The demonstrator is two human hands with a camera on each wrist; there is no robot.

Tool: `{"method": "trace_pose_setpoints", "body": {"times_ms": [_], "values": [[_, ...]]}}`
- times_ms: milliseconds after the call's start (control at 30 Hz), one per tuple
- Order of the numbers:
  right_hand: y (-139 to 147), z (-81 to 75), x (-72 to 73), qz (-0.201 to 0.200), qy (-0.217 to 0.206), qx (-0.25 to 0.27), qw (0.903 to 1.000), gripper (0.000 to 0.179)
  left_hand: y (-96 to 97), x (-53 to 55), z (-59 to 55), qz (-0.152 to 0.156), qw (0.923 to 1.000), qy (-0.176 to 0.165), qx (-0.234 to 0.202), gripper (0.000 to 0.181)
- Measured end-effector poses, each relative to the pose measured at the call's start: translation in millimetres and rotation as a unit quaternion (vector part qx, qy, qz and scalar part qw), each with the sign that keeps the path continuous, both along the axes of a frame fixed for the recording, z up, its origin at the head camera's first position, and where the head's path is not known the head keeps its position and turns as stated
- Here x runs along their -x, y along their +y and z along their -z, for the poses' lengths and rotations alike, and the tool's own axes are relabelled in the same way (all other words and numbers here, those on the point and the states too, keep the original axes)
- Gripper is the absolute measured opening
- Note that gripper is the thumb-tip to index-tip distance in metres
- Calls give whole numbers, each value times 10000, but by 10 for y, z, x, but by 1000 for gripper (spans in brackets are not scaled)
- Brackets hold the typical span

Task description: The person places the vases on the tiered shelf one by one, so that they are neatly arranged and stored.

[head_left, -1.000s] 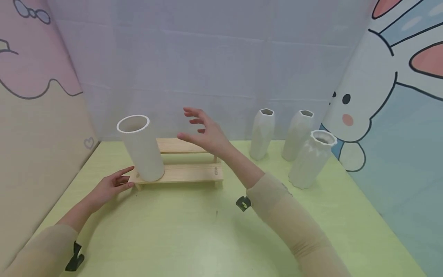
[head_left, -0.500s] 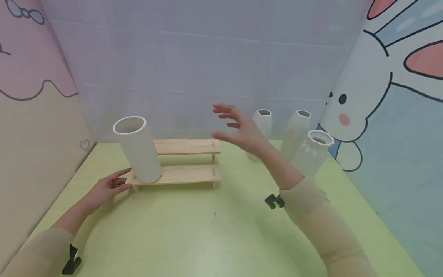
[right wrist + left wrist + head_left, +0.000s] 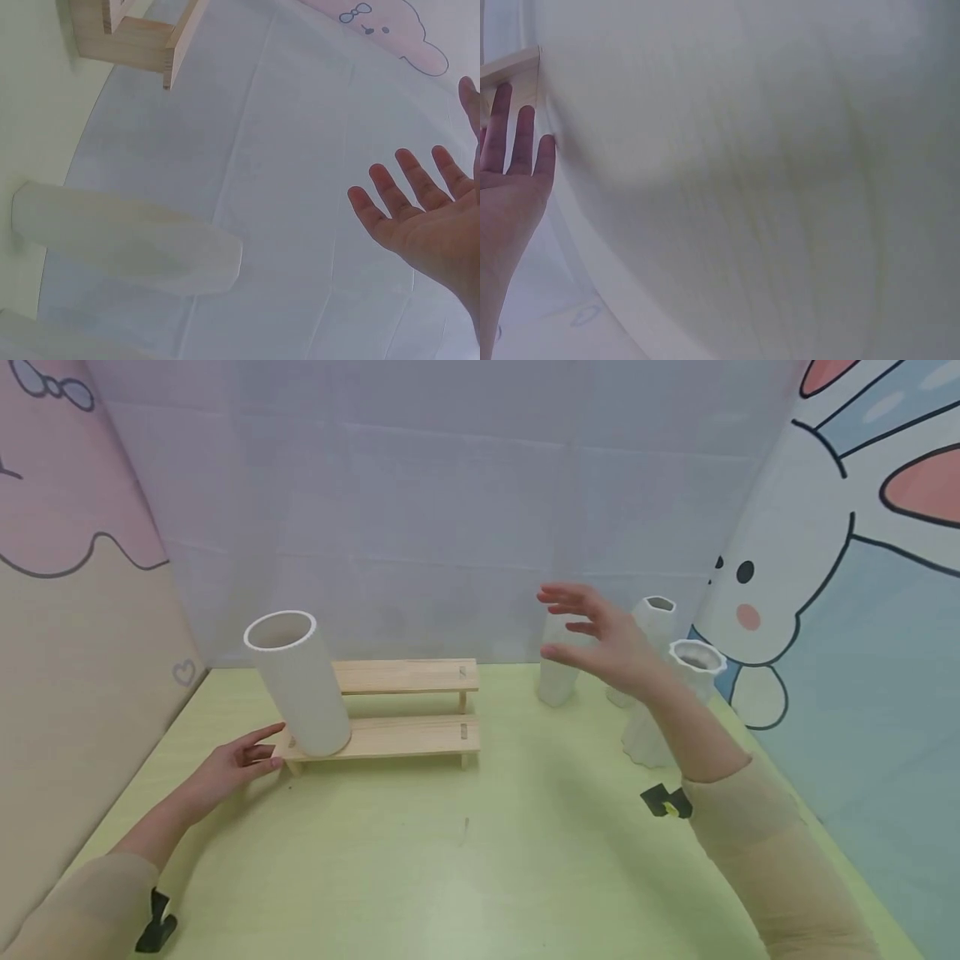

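My left hand (image 3: 232, 772) rests with its fingertips at the left end of a two-step wooden shelf (image 3: 412, 737). In the left wrist view its fingers (image 3: 523, 139) are straight against the shelf's end. On the lower step, close to that end, a tall white cylindrical vase (image 3: 300, 693) stands upright. Raised above the table, my right hand (image 3: 611, 643) holds nothing, its fingers spread and slightly bent. It overlaps a faceted white vase (image 3: 557, 681) in the head view; the right wrist view shows that vase (image 3: 127, 240) apart from the fingers.
Two more white vases are on the right, partly covered by my right arm: a faceted one (image 3: 656, 618) behind and one with a wavy rim (image 3: 647, 739) in front. A pale green table (image 3: 375, 860) meets a white cloth backdrop (image 3: 420, 502), with cartoon-printed walls on both sides.
My right hand has moved right, from beside the shelf to in front of the vases, with its fingers still spread. The left hand stays at the shelf's end; the cylindrical vase has not moved.
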State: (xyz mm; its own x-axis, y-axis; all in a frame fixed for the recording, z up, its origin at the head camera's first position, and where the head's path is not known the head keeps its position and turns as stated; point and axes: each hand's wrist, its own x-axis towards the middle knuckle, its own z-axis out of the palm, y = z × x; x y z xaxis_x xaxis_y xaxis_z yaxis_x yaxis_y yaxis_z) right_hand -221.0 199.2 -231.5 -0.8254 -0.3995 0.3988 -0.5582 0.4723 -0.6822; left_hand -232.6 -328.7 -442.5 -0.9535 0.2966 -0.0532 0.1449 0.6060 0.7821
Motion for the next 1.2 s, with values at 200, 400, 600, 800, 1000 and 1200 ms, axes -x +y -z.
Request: {"method": "trace_pose_setpoints", "body": {"times_ms": [200,400,600,800,1000,1200], "values": [[336,-2,-77,416,177,-143,9989,66,23,-7,-24,7,10000,72,-40,66],[671,3,-195,878,370,-227,9952,66,57,1,-50,45,9999,93,-67,66],[984,78,-259,1240,455,-149,9911,65,97,33,-39,53,9999,140,44,66],[1238,161,-322,1828,289,-182,9826,63,152,64,-36,56,9999,147,57,66],[1471,285,-343,2351,182,-110,9717,60,205,82,-36,101,9997,75,-227,67],[1663,483,-291,2860,-217,129,9579,63,225,81,-37,70,9996,26,-257,68]]}}
